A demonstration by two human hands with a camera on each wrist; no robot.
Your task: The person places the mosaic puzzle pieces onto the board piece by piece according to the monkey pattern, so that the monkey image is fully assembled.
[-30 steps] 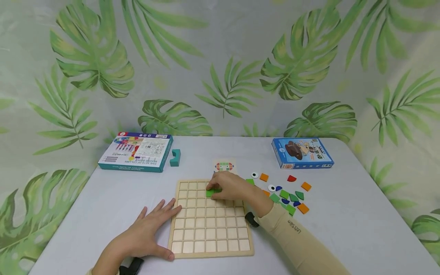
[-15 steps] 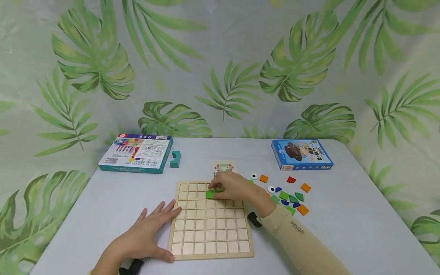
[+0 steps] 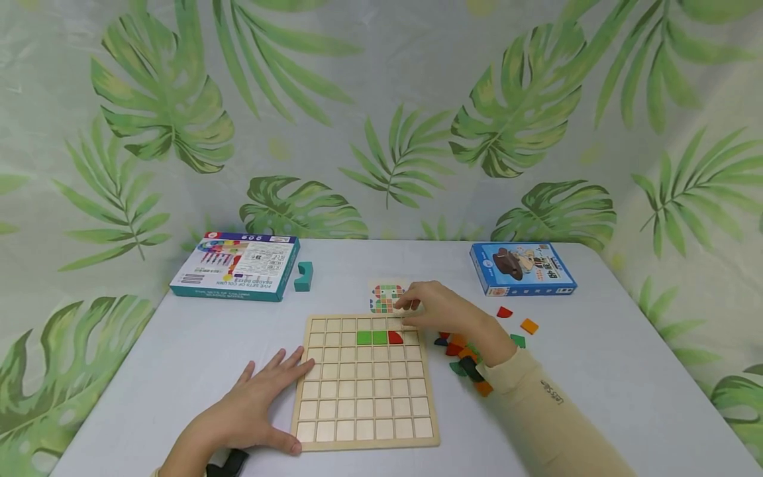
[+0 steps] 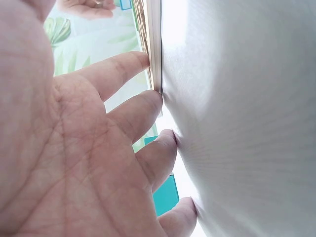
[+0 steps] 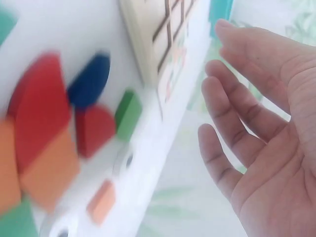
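A wooden grid board lies on the table. In its second row from the top sit two green square tiles and, right beside them, a red quarter-round tile. My left hand is spread flat at the board's left edge; in the left wrist view its fingertips touch the board's side and the table. Above the board's upper right corner hovers my right hand, its fingers loosely bent and nothing between them in the right wrist view. It partly covers a pattern card behind the board.
Loose coloured pieces, including an orange square and a red piece, lie right of the board, partly under my right arm. A white-and-teal box and a teal block stand back left, a blue box back right.
My right hand has lifted off the board and moved right, uncovering the two green tiles, the red tile and more of the card. The left hand stays where it was.
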